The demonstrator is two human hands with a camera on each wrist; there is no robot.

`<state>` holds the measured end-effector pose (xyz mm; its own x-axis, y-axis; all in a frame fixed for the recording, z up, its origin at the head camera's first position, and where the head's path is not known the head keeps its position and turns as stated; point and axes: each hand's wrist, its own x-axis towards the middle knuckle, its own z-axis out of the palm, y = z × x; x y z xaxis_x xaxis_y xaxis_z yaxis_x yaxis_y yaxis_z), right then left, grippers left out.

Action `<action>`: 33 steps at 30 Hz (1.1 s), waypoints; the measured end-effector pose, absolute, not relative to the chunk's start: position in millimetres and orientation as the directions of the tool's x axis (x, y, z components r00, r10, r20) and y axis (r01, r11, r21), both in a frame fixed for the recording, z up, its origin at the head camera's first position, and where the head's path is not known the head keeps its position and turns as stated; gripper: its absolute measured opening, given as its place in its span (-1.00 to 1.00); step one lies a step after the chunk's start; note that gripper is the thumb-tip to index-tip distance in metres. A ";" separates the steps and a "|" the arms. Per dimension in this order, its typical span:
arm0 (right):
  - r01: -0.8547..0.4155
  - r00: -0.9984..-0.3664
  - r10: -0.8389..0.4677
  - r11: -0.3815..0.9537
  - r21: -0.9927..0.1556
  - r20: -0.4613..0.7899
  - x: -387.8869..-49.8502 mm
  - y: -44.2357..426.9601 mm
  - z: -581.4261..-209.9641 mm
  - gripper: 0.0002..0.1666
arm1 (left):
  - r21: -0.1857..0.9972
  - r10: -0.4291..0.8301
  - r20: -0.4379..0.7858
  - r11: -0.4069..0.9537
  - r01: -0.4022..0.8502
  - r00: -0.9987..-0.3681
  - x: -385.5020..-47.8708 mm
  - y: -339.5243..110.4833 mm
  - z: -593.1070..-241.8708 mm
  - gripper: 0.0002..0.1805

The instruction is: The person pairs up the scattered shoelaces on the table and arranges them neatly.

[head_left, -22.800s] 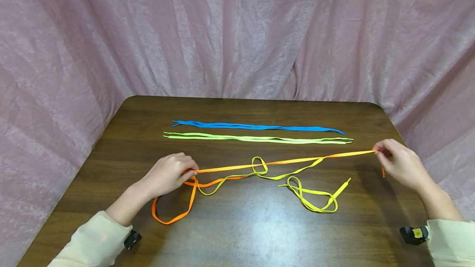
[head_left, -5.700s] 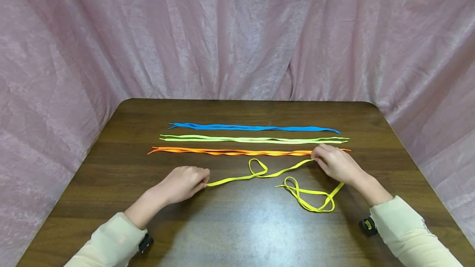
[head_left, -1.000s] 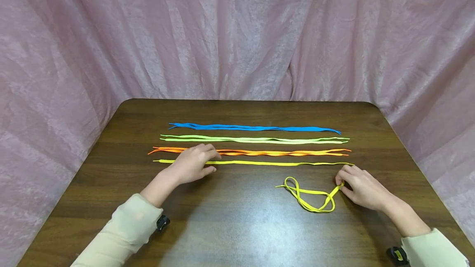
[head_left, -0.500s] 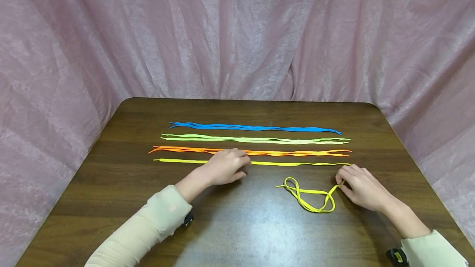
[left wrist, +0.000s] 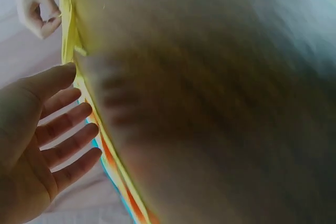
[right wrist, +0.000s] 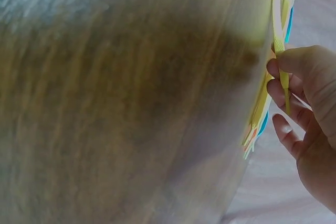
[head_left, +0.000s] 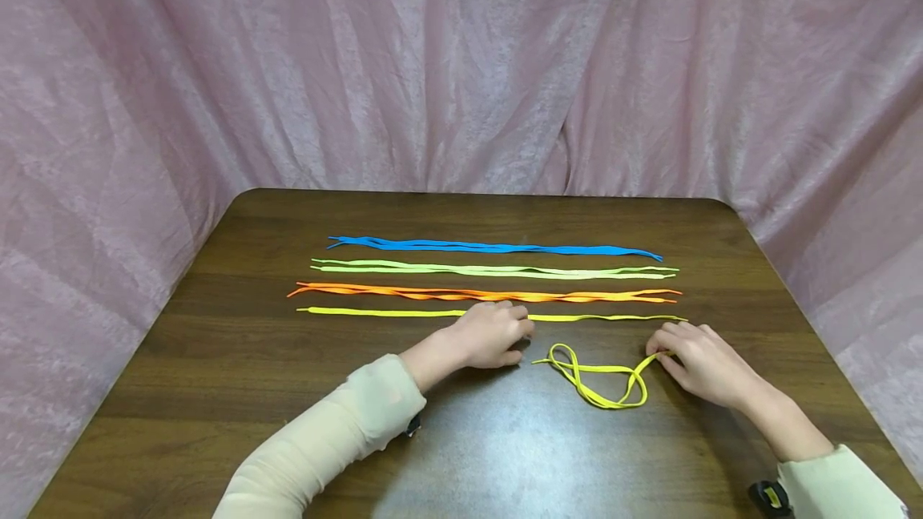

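Between thumb and fingertips my right hand [head_left: 703, 363] pinches one end of a looped yellow shoelace [head_left: 609, 404]. In the right wrist view the flat lace [right wrist: 279, 51] runs through that pinch, and its tip hangs below the thumb. My left hand [head_left: 490, 335] hovers left of the loops, its fingers apart and holding nothing; the left wrist view shows the palm and spread fingers [left wrist: 73, 142]. A second yellow shoelace [head_left: 389, 313] lies straight across the table, partly hidden behind the left hand.
Beyond the straight yellow lace lie orange shoelaces [head_left: 425, 296], light green shoelaces [head_left: 476, 271] and blue shoelaces [head_left: 606, 251], in roughly parallel rows. The brown wooden table [head_left: 216, 375] has a pink curtain [head_left: 461, 62] behind it.
My left hand has slid rightward from over the straight yellow lace to beside the looped one. The right hand stays at the lace end. Earlier, the orange laces and one yellow lace were straightened.
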<state>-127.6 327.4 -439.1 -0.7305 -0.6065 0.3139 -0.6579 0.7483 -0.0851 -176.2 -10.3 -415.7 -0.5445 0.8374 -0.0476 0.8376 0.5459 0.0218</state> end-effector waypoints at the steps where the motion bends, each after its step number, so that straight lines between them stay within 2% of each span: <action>1: -0.661 -0.726 -0.608 0.746 -0.082 0.322 -127.7 327.2 -439.8 -0.67 | 0.017 0.837 -0.057 0.546 0.838 -0.544 -175.4 -7.3 -417.1 -0.68; 7: -0.662 -0.719 -0.605 0.746 -0.073 0.342 -127.8 326.8 -442.5 -0.67 | 0.007 0.849 -0.056 0.527 0.850 -0.526 -169.5 9.5 -424.4 -0.65; 21: -0.678 -0.707 -0.615 0.730 -0.087 0.350 -127.4 323.3 -445.6 -0.64 | -0.080 0.881 -0.010 0.471 0.878 -0.473 -158.9 34.2 -432.1 -0.89; 28: -0.678 -0.704 -0.612 0.730 -0.085 0.360 -128.2 324.2 -443.0 -0.63 | -0.009 0.867 -0.079 0.493 0.870 -0.492 -161.6 26.7 -421.3 -0.92; 32: -0.695 -0.691 -0.621 0.712 -0.103 0.369 -129.8 326.4 -441.8 -0.91 | 0.040 0.868 -0.053 0.496 0.867 -0.494 -163.4 16.7 -415.3 -0.97; 33: -0.697 -0.690 -0.622 0.709 -0.107 0.371 -130.1 326.8 -441.8 -0.93 | 0.045 0.867 -0.040 0.498 0.866 -0.496 -163.7 13.7 -414.1 -0.97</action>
